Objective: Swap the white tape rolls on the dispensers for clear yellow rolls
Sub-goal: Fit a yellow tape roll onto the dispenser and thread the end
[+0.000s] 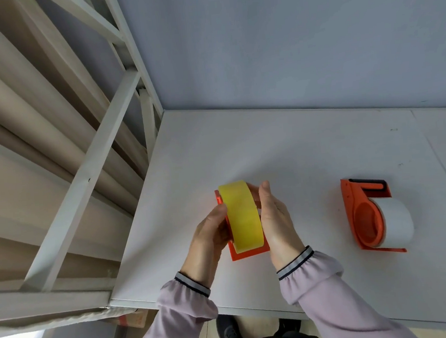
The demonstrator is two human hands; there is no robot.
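A yellow tape roll [241,215] stands on edge in an orange dispenser [248,254] near the middle of the white table. My left hand [208,234] presses against the roll's left side and my right hand [276,218] cups its right side, so both hands grip it. Most of this dispenser is hidden behind the roll and my hands. To the right, a second orange dispenser [363,210] lies on the table with a white tape roll [396,221] on its hub, untouched.
The white table [295,149] meets a grey wall at the back. A white metal rack frame [88,180] with long cardboard tubes [22,105] stands at the left. The table's front edge runs just below my sleeves.
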